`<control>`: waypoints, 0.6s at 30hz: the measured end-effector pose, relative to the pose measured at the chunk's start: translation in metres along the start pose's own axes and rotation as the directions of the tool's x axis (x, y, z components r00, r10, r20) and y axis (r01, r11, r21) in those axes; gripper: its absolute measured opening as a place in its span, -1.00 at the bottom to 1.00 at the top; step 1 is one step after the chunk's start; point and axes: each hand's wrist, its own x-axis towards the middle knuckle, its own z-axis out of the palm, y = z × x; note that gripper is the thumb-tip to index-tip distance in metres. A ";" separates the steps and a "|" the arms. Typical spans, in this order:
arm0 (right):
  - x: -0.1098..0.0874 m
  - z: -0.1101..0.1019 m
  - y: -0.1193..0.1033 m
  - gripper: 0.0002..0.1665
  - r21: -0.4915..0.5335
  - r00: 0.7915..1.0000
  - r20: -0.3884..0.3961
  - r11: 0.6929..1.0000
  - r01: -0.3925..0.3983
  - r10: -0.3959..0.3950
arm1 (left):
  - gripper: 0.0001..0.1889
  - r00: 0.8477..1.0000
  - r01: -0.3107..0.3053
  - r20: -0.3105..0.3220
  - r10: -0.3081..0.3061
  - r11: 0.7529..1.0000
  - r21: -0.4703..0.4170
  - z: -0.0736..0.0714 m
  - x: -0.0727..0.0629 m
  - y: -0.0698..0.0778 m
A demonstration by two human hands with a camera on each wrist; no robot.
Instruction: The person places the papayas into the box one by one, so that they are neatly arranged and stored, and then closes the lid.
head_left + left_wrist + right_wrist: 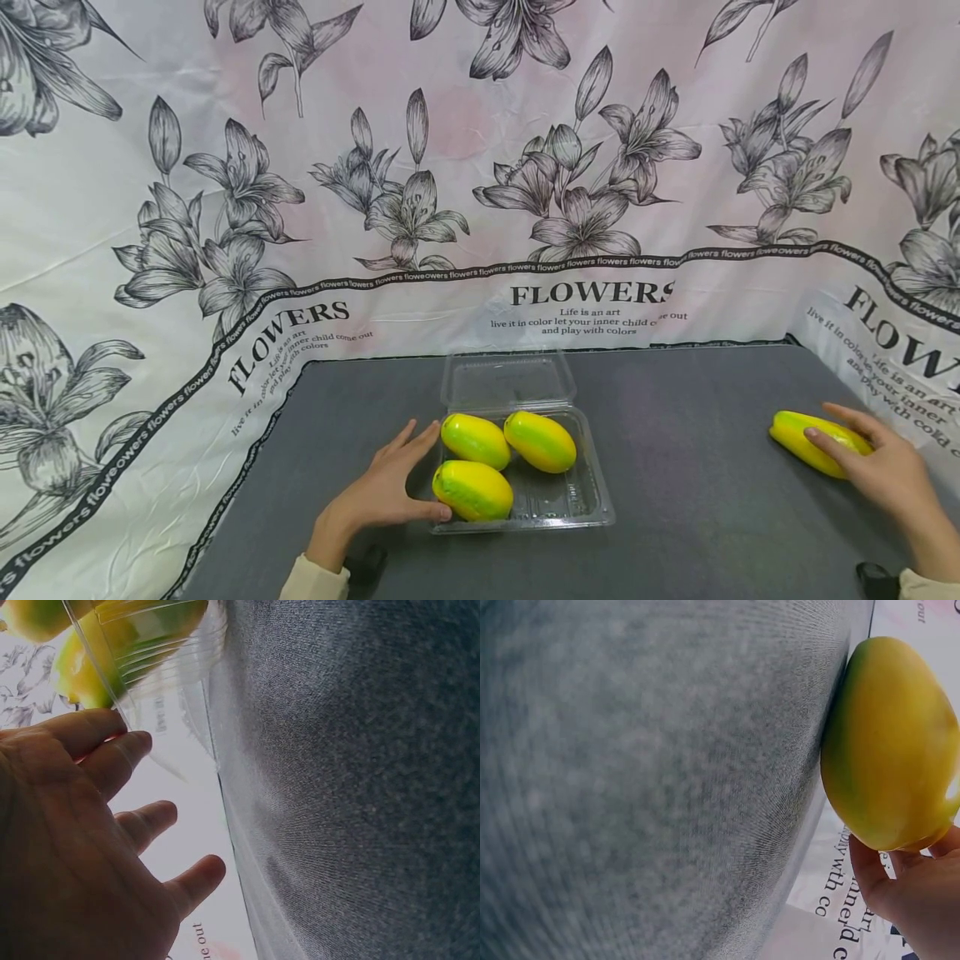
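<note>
The clear plastic clamshell container [547,500] lies open on the grey-covered table [690,433], its lid [510,379] folded back on the far side of the container. Three yellow-green fruits, mango- or papaya-like, rest inside it: the far-left fruit [476,442], the far-right fruit [542,442] and the near-left fruit [474,492]; the floor at the container's near right shows bare.

The left hand [382,492] is at the container's left side, spread wide and gripping nothing, the thumb at the near-left corner and fingertips against the clear wall.

Well to the right of the container, the right hand [888,467] holds a fourth fruit [797,440] of the same kind, thumb on the near side and fingers round the far side. That fruit lies low at the table; whether it touches the surface I cannot tell.

Behind the container hangs a pale curtain [450,192] printed with black line-drawn lilies and "FLOWERS" lettering. Cream sleeves [318,579] show at both wrists, nearer than the container.
</note>
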 end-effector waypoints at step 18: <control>0.003 0.000 0.012 -0.07 -0.021 0.997 0.063 0.999 0.043 -0.042 | 0.22 1.000 0.000 -0.002 0.000 1.000 0.003 0.000 0.000 -0.001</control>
